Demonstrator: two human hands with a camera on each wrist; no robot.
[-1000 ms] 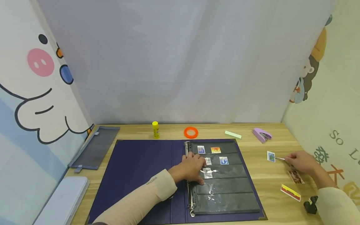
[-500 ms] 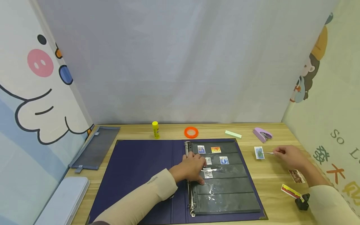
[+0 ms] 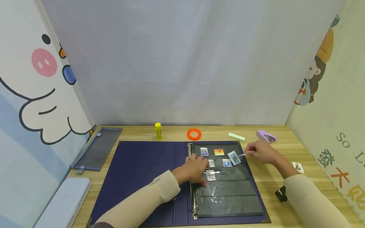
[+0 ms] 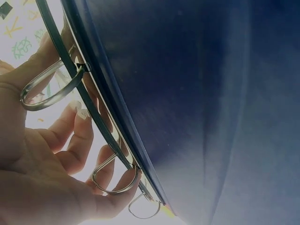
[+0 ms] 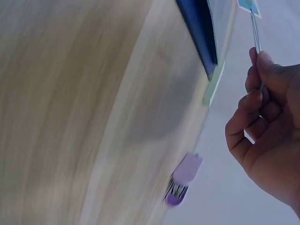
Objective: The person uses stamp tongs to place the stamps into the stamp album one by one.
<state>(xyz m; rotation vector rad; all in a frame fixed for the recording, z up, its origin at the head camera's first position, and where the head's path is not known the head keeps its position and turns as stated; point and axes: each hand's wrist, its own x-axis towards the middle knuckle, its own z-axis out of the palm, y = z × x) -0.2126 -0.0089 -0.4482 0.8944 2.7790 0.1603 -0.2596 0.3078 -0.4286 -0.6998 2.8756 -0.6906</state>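
Left sleeve: beige, small dark lettering near the cuff
Right sleeve: beige, plain, black device beside it

Held stamp is kinda chopped by the right wrist view's top edge, and glue stick lettering is too tiny to be read.

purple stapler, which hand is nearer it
Right. The right hand is just in front of the purple stapler; the left hand is well left of it, on the ring binder.

Stamps in binder on table, glue stick and ring behind, stapler right, pouch left
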